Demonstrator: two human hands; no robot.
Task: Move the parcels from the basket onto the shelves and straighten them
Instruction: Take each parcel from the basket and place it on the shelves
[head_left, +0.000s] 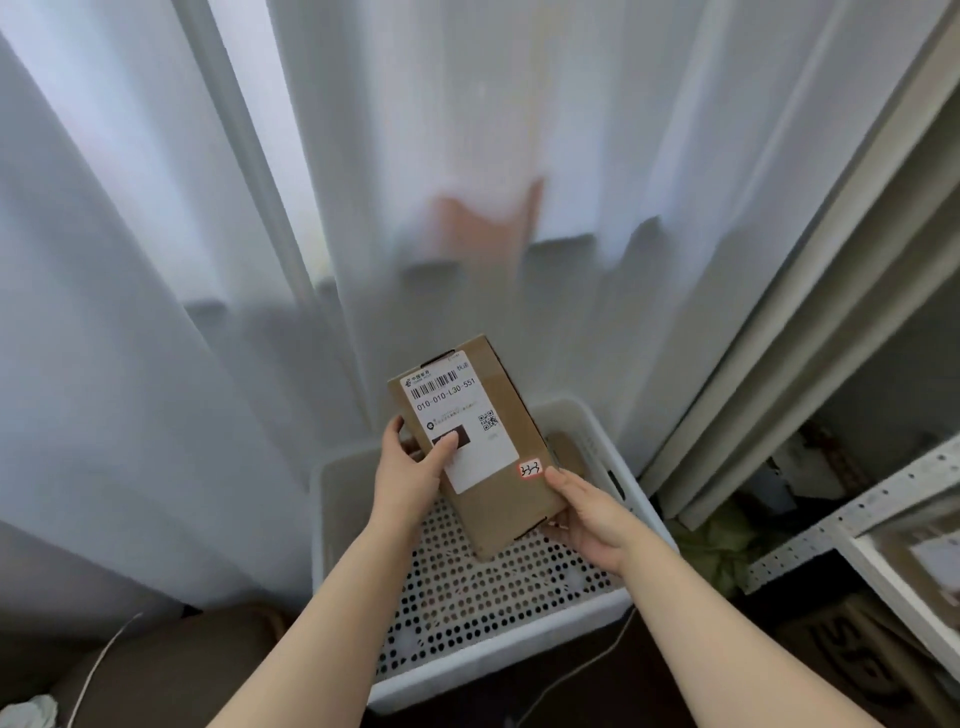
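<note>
Holding both bare forearms stretched up from the frame's bottom edge toward centre, gripping the parcel (511, 415) with the left hand (410, 470), thumb pressing its face, and cupping its lower right corner in the right hand (589, 517).

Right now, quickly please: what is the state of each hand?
Left hand: holds the cardboard parcel by its left edge.
Right hand: holds the same parcel at its lower right corner.

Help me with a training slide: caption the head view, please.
Left hand and right hand hold a labelled cardboard parcel over the white perforated basket, shelf unit at right.
</note>
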